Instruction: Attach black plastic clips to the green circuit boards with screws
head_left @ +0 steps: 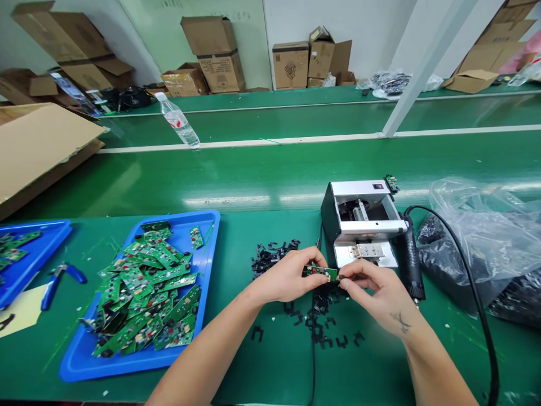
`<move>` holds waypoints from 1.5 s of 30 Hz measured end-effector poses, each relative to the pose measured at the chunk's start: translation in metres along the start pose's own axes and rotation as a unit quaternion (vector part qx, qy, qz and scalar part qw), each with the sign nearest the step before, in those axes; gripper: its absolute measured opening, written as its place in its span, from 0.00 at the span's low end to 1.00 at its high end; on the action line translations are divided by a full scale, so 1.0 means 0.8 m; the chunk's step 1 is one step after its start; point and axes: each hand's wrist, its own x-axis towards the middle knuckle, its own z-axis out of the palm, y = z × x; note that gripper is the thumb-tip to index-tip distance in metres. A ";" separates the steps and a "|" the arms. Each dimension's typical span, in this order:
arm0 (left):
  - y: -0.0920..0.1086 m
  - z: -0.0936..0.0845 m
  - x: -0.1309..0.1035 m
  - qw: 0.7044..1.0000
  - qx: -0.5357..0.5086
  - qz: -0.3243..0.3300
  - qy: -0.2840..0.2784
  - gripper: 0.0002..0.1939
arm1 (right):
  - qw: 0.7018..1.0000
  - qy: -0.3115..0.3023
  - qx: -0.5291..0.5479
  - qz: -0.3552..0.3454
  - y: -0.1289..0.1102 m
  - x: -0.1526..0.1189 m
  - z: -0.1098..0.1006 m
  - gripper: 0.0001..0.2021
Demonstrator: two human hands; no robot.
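Observation:
My left hand (288, 277) and my right hand (374, 290) together hold one small green circuit board (321, 273) just above the green bench, each pinching one end. Under and around them lie several small black plastic clips (321, 327), with more in a heap (270, 255) to the left. A small silver machine (362, 221) stands right behind the hands.
A blue tray (84, 358) heaped with green circuit boards sits at the left, a second blue tray (40, 242) beyond it, and blue-handled pliers (61, 276) between them. A black corded tool (412, 265) and a plastic bag (482, 242) of black parts lie at the right. A water bottle (180, 121) and cardboard boxes (215, 53) stand behind the conveyor.

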 end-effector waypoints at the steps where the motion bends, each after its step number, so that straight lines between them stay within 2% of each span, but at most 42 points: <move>1: 0.001 0.000 0.000 1.000 0.000 -0.001 -0.001 0.07 | 1.000 0.003 -0.009 0.000 0.001 -0.001 0.002 0.06; 11: 0.005 0.000 -0.002 1.000 0.006 0.000 0.007 0.06 | 0.996 0.013 -0.088 -0.020 -0.007 -0.005 0.002 0.06; 26: 0.015 0.001 -0.004 0.999 0.039 0.006 0.001 0.04 | 0.988 0.038 -0.135 -0.061 -0.012 -0.004 0.007 0.05; 29: 0.019 0.001 -0.004 0.998 0.047 0.028 0.001 0.05 | 0.984 0.051 -0.152 -0.072 -0.014 -0.004 0.009 0.04; 33: 0.020 0.006 -0.004 0.996 0.049 0.065 0.039 0.06 | 0.975 0.081 -0.181 -0.101 -0.014 -0.006 0.011 0.04; 39: 0.009 0.016 0.005 0.986 0.022 0.140 0.084 0.06 | 0.952 0.131 -0.235 -0.144 -0.007 -0.007 0.013 0.05; 42: -0.003 0.023 0.013 0.972 0.054 0.198 0.112 0.07 | 0.924 0.161 -0.305 -0.161 -0.003 -0.004 0.010 0.05; 45: -0.017 0.030 0.019 0.949 0.142 0.240 0.146 0.10 | 0.896 0.182 -0.365 -0.174 0.001 -0.003 0.009 0.05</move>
